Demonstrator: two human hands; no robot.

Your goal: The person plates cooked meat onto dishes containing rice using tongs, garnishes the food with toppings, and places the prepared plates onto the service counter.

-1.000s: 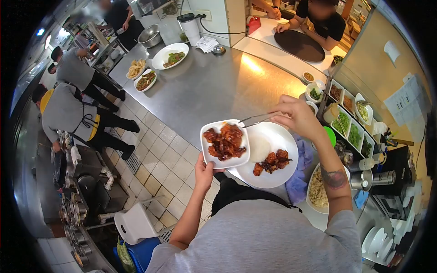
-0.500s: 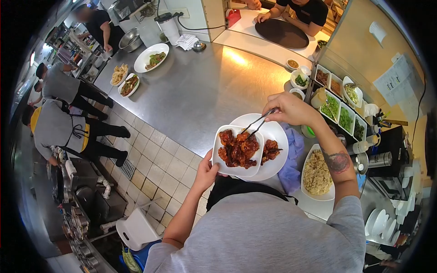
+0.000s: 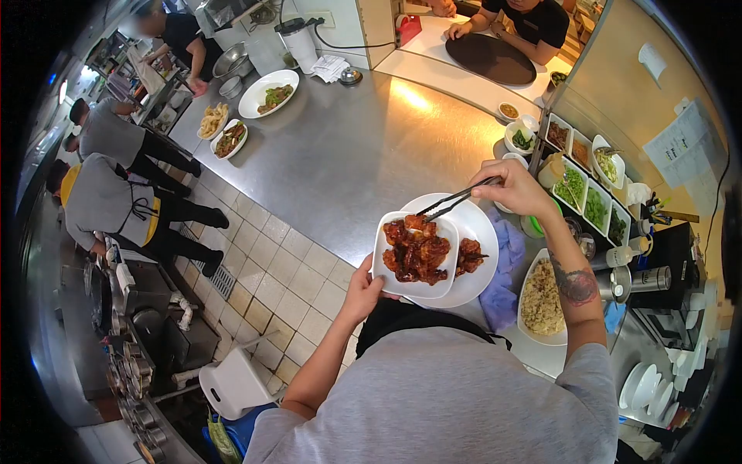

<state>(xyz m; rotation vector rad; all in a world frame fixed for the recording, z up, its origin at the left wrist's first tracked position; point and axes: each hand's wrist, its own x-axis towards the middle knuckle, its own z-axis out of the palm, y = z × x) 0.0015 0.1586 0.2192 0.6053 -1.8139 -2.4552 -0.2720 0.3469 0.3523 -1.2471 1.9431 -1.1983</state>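
Observation:
My left hand (image 3: pixel 362 292) grips the left edge of a square white dish (image 3: pixel 381 272), which holds glazed dark-red meat pieces (image 3: pixel 417 251). My right hand (image 3: pixel 506 188) is closed around black tongs (image 3: pixel 460 197), whose tips touch a piece at the dish's upper side. The dish overlaps a round white plate (image 3: pixel 483 224). On that plate's right part lie more glazed pieces (image 3: pixel 470 257); its left part is hidden under the dish. A purple cloth (image 3: pixel 506 259) is bunched beside the plate, and an oval dish of fried rice (image 3: pixel 543 303) sits to its right.
Plated dishes (image 3: pixel 269 93) stand on the far left of the steel counter (image 3: pixel 332 162). Garnish containers (image 3: pixel 585 193) line the right side. A person leans beside a dark round tray (image 3: pixel 491 59) beyond the pass. Co-workers stand at left, near a white chair (image 3: pixel 236 385).
The square dish has moved right over the round plate, covering its white mound. The tongs now reach into the dish's meat. At back left, a co-worker's hand has come to the counter's end.

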